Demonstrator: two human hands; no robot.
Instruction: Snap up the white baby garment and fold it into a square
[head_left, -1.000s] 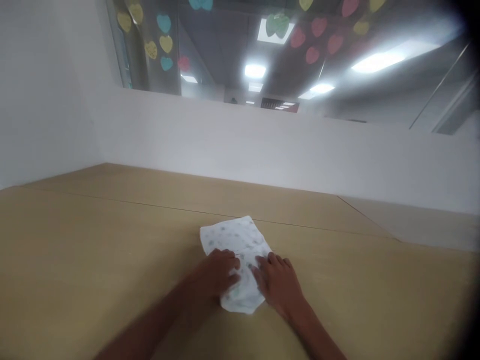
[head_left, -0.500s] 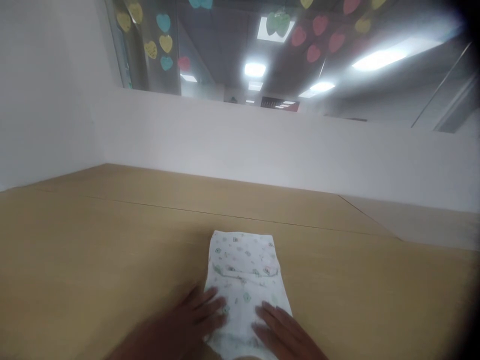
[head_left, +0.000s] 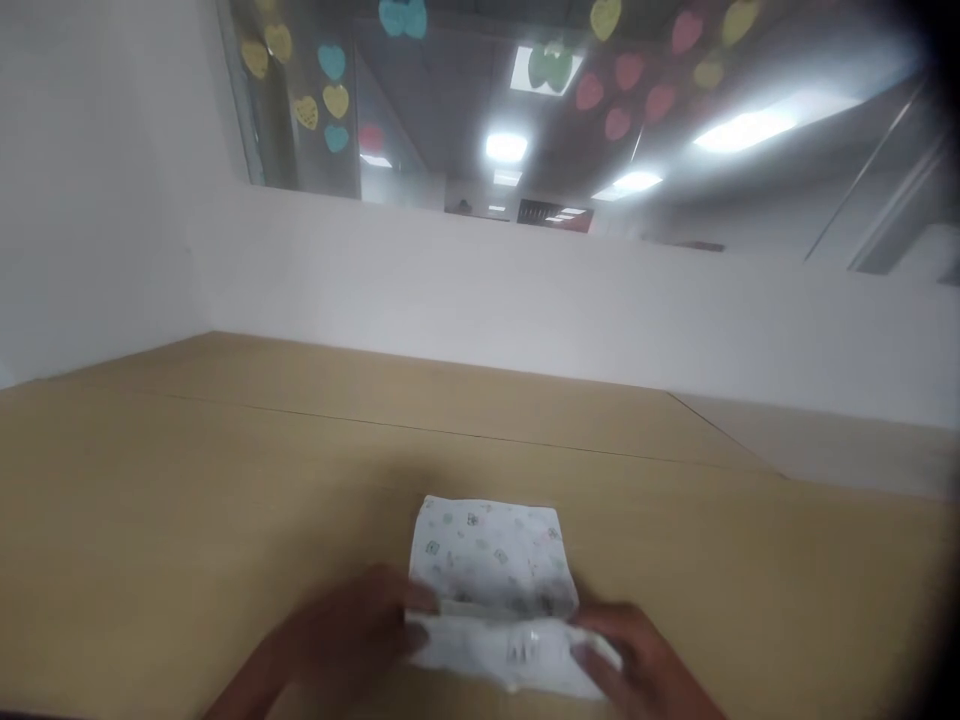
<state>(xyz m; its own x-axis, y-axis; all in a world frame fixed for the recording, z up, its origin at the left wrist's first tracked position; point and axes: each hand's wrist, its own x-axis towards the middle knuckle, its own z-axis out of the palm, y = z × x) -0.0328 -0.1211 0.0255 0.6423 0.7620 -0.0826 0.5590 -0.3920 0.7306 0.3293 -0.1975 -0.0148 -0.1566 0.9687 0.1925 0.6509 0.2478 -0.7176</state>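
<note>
A folded white cloth [head_left: 487, 548] with small green and grey printed figures lies on the wooden table in front of me. Its near part is lifted and doubled back toward the far part, showing a plainer white side. My left hand [head_left: 367, 622] pinches the left end of this raised fold between thumb and fingers, slightly blurred. At the right end, my right hand [head_left: 634, 655] grips the same fold, thumb on the near side. Whether the cloth is a garment or a plain sheet I cannot tell.
The wooden table [head_left: 225, 500] has a seam running across its far part. White panels [head_left: 450, 280] rise behind it and on the left. Above is a glass pane with heart-shaped paper notes [head_left: 336, 100] and ceiling lights beyond.
Both hands lay flat with fingers spread on the cloth; now they grip its near part, which is raised and folded over. The cloth looks shorter.
</note>
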